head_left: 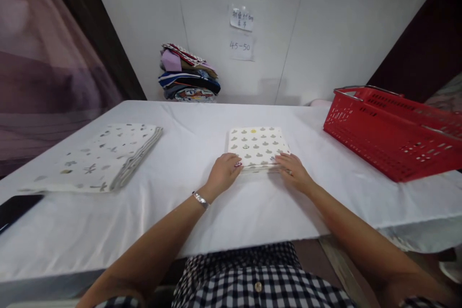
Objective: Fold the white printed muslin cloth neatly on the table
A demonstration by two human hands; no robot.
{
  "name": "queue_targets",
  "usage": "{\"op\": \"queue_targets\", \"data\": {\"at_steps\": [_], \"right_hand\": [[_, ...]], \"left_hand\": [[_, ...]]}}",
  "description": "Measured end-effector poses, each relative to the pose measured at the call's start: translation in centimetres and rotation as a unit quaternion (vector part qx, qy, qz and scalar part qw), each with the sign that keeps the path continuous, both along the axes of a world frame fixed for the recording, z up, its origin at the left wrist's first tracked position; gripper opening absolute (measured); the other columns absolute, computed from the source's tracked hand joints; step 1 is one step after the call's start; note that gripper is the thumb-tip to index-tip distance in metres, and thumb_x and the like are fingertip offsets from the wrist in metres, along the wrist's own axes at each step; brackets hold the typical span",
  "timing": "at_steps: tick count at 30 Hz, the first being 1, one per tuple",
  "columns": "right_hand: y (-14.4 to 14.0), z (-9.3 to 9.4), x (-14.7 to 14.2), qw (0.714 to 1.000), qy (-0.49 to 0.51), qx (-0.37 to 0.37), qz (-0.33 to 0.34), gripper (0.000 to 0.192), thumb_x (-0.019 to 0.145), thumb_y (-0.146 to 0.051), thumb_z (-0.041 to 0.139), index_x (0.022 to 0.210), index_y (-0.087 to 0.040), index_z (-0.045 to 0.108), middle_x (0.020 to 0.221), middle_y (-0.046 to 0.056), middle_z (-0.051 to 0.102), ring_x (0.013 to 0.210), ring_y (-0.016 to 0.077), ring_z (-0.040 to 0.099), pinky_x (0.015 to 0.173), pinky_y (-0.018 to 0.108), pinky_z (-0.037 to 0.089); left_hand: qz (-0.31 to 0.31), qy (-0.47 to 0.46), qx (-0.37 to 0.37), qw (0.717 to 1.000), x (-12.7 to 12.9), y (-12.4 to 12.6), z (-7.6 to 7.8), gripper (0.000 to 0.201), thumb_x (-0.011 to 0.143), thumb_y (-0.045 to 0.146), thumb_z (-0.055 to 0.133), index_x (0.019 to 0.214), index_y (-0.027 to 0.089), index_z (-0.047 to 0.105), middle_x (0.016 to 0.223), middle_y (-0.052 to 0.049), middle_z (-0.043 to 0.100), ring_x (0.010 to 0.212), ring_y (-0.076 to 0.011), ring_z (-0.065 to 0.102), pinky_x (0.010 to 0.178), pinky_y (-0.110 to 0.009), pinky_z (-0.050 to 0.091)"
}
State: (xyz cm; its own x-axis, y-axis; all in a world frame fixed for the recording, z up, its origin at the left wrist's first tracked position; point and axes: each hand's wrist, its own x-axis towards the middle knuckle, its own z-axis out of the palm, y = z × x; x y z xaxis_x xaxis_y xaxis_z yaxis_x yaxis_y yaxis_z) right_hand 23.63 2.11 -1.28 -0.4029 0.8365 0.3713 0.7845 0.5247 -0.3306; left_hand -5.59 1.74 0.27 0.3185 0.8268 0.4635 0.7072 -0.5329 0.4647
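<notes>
A cream cloth (258,147) with rows of small grey printed motifs lies before me, folded into a thick square. My left hand (224,171) is at its near left corner, fingers bent over the edge. At the near right corner, my right hand (295,171) holds the cloth the same way, its fingertips on the top layer. Both thumbs are partly hidden. Off to the left, apart from my hands, rests a larger folded cream cloth (104,154) with scattered grey prints, its layered edge facing right.
The table bears a white tablecloth (187,149). A red plastic basket (382,130) with metal handles stands at the right. Several folded fabrics (189,77) are stacked by the back wall. A dark flat phone-like object (18,207) lies at the left edge. Handwritten paper signs (241,48) hang on the wall.
</notes>
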Motion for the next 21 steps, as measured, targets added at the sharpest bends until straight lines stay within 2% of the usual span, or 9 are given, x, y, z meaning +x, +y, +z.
{"op": "queue_targets", "data": {"at_steps": [3, 7, 12, 16, 21], "right_hand": [[0.6, 0.5, -1.5, 1.000, 0.004, -0.010, -0.021, 0.036, 0.089, -0.033, 0.041, 0.118, -0.025, 0.060, 0.121, 0.005, 0.061, 0.121, 0.0249, 0.046, 0.106, 0.048, 0.024], [1.2, 0.5, -2.3, 0.999, 0.014, -0.022, -0.024, 0.035, 0.091, -0.035, 0.038, 0.110, -0.024, 0.065, 0.113, 0.006, 0.064, 0.108, 0.0229, 0.055, 0.098, 0.040, 0.037], [1.0, -0.4, -2.0, 0.998, 0.055, 0.018, -0.020, 0.037, 0.093, -0.036, 0.035, 0.105, -0.022, 0.066, 0.107, 0.008, 0.065, 0.103, 0.0231, 0.055, 0.095, 0.041, 0.039], [0.8, -0.8, -1.6, 0.997, 0.059, 0.053, 0.000, 0.033, 0.093, -0.033, 0.037, 0.106, -0.023, 0.066, 0.104, 0.008, 0.066, 0.099, 0.0233, 0.057, 0.092, 0.045, 0.041], [0.7, -0.8, -1.6, 0.989, 0.075, 0.114, 0.053, 0.022, 0.091, -0.025, 0.046, 0.102, -0.023, 0.065, 0.099, 0.008, 0.066, 0.092, 0.0214, 0.058, 0.082, 0.042, 0.047]], "left_hand": [[-0.022, 0.018, -0.004, 1.000, 1.2, 1.0, -0.3, 0.020, 0.086, 0.029, 0.052, 0.099, 0.021, 0.065, 0.101, -0.006, 0.061, 0.096, -0.0193, 0.053, 0.085, -0.034, 0.042], [-0.020, 0.052, -0.003, 0.998, 1.6, 1.5, -1.1, 0.020, 0.088, 0.030, 0.050, 0.096, 0.022, 0.067, 0.098, -0.006, 0.063, 0.095, -0.0201, 0.053, 0.083, -0.035, 0.041], [-0.031, 0.083, 0.029, 0.996, 1.1, 1.5, -1.5, 0.024, 0.089, 0.034, 0.049, 0.103, 0.022, 0.064, 0.103, -0.006, 0.063, 0.097, -0.0197, 0.053, 0.083, -0.034, 0.040], [-0.028, 0.102, 0.050, 0.993, 1.1, 1.6, -1.5, 0.025, 0.092, 0.031, 0.043, 0.096, 0.022, 0.065, 0.096, -0.005, 0.065, 0.094, -0.0191, 0.054, 0.081, -0.035, 0.039], [-0.047, 0.114, 0.093, 0.988, 1.0, 1.7, -1.5, 0.026, 0.093, 0.029, 0.041, 0.089, 0.020, 0.064, 0.088, -0.005, 0.065, 0.087, -0.0182, 0.055, 0.075, -0.034, 0.041]]}}
